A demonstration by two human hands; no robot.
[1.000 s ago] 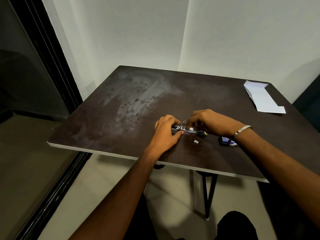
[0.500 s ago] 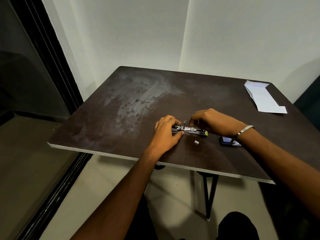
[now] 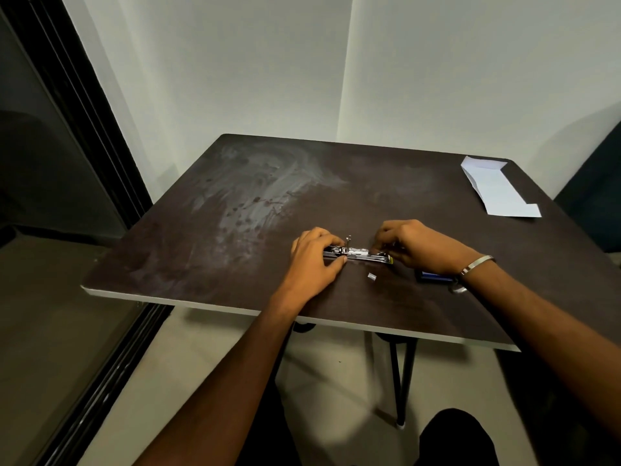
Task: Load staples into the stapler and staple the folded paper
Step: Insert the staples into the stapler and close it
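A small metal stapler [image 3: 361, 256] lies opened flat on the dark table [image 3: 235, 230], its staple channel facing up. My left hand [image 3: 314, 260] pins down its left end with fingers and thumb. Over the stapler's right end, my right hand [image 3: 425, 245] has its fingertips pinched together; what they hold is too small to make out. A short loose strip of staples [image 3: 371, 276] lies just in front of the stapler. The folded white paper [image 3: 497, 190] rests at the table's far right corner, well away from both hands.
A small dark blue staple box [image 3: 433, 276] sits by my right wrist, which wears a metal bangle [image 3: 475, 265]. The table's near edge [image 3: 201, 305] runs just below my forearms. Walls close the back; a dark door frame [image 3: 77, 112] stands at the left.
My right hand has shifted slightly right along the stapler, uncovering more of the channel. My left hand stays in place on the left end.
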